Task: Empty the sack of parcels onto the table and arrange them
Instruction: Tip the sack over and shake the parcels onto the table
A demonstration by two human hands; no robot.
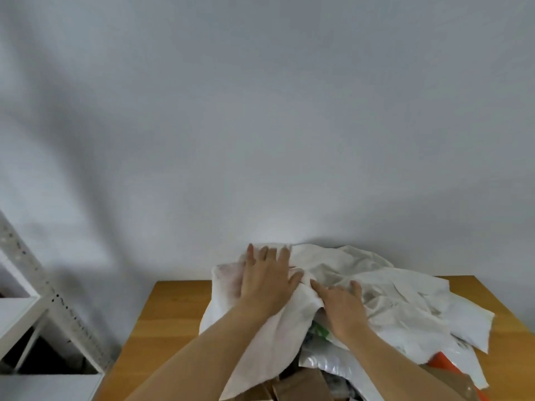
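Nearest you, brown cardboard parcels [301, 384] are showing at the bottom edge, though you cannot count them because they are overlapping and partly covered. Just beyond them a glossy plastic mailer [333, 363] is lying crinkled, and an orange packet [443, 361] is peeking out to its right. Your two bare forearms are reaching forward over this pile. Your right hand [341, 308] is resting on the sack [390, 296], its fingers bending slightly into the folds; you cannot tell whether this grip is pinching the cloth. Your left hand [269, 277] is lying flat with fingers straight, so that grip is released, pressing down on the sack's far left end. The single sack is soft, rumpled, off-white fabric, sprawling limp with its long axis running left to right across the smooth wooden desk [170, 311]. Off to the left a white metal shelf [34, 287] with a perforated upright is standing beside the desk
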